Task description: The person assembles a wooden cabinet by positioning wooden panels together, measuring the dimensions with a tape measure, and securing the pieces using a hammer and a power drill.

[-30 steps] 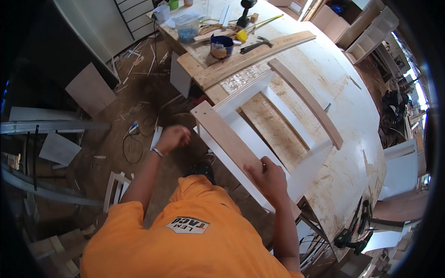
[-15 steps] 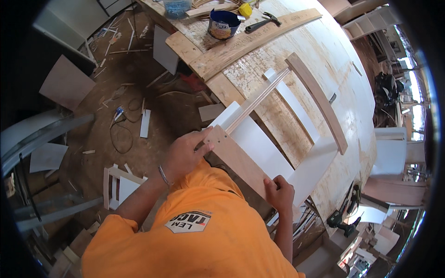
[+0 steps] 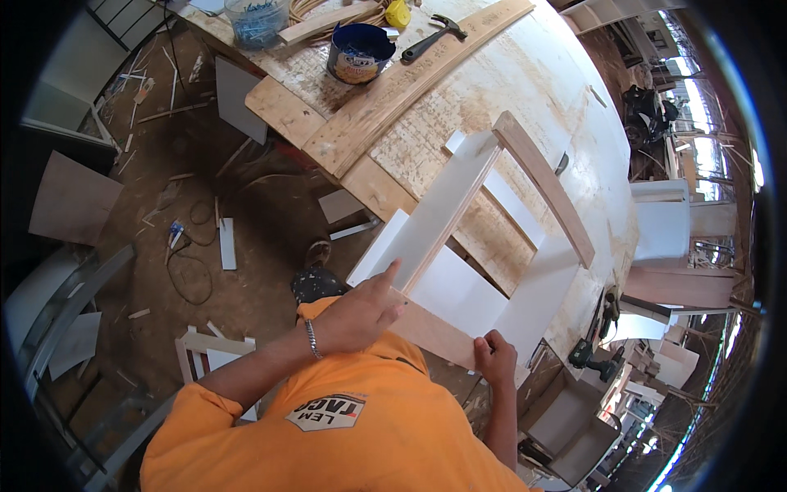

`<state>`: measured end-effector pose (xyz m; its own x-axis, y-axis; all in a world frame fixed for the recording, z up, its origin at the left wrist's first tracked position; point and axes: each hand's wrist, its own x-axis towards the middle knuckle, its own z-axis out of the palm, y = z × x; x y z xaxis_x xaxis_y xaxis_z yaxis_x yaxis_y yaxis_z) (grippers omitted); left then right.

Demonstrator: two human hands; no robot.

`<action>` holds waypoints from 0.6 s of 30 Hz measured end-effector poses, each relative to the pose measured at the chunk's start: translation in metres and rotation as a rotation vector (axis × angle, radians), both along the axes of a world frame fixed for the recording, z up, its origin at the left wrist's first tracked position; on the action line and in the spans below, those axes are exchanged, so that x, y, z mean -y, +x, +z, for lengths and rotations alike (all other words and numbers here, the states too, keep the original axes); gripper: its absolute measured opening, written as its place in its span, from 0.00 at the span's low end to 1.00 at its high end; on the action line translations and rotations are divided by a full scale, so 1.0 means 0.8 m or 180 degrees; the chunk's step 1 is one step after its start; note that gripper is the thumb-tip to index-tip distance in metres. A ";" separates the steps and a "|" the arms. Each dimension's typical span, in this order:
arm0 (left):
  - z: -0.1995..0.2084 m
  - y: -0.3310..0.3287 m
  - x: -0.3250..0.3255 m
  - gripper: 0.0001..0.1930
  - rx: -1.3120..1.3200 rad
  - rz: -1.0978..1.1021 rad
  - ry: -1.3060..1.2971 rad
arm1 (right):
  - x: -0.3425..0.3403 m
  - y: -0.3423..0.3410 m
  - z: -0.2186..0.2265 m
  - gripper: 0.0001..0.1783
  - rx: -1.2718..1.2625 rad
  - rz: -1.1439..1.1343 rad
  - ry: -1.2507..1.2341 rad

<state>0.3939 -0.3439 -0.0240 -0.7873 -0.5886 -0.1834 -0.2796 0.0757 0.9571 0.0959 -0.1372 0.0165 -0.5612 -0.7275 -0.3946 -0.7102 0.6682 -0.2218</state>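
Observation:
A box-like frame (image 3: 529, 297) of white panels and bare wood strips is held at a tilt, partly over the near edge of the workbench (image 3: 459, 98). My left hand (image 3: 358, 318) grips its near left corner, the index finger stretched along the white side panel (image 3: 434, 217) and the thumb by the near wood strip (image 3: 434, 328). Toward the other end of that strip, my right hand (image 3: 495, 358) is closed around its edge, with the thumb up. The far wood strip (image 3: 545, 187) lies over the bench top.
On the bench are a hammer (image 3: 434, 38), a dark blue tub (image 3: 359, 54), a clear bucket (image 3: 256, 23) of blue bits and a long wood board (image 3: 410, 90). A cordless drill (image 3: 597, 359) sits at the right edge. Offcuts and a cable (image 3: 190, 279) litter the floor at left.
The frame has tipped, so the broad white face of its left side panel now shows. My left hand has moved down with that corner. The whole view has shifted a little.

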 end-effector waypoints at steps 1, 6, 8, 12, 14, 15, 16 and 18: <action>-0.003 -0.004 0.004 0.36 -0.0114 0.0044 -0.0118 | 0.001 0.000 0.000 0.23 0.0004 -0.0002 -0.0027; -0.001 -0.022 0.062 0.33 -0.0105 -0.0184 -0.0013 | 0.006 0.000 -0.004 0.24 -0.0128 0.0074 0.0089; -0.022 -0.034 0.086 0.30 0.0144 -0.0324 -0.0327 | 0.007 0.003 -0.006 0.24 -0.0158 0.0052 0.0055; -0.056 -0.067 0.148 0.25 0.0028 -0.0447 0.0044 | 0.007 0.004 -0.010 0.25 -0.0328 0.0089 0.0017; -0.058 -0.082 0.179 0.24 -0.0157 -0.0262 0.0388 | 0.001 0.006 -0.013 0.26 -0.0349 0.0079 0.0026; -0.051 -0.090 0.199 0.24 -0.0140 -0.0111 0.0463 | 0.002 0.003 -0.015 0.27 -0.0320 0.0055 0.0034; -0.049 -0.100 0.217 0.26 -0.0242 0.0013 0.0384 | 0.003 0.004 -0.018 0.27 -0.0306 0.0016 0.0033; -0.057 -0.130 0.249 0.29 -0.0443 0.0274 0.0098 | 0.003 0.006 -0.024 0.27 -0.0265 -0.0022 -0.0057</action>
<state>0.2899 -0.5431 -0.0698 -0.7533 -0.6507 -0.0951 -0.1484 0.0272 0.9886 0.1008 -0.1394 -0.0024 -0.5966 -0.7301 -0.3333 -0.7221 0.6695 -0.1740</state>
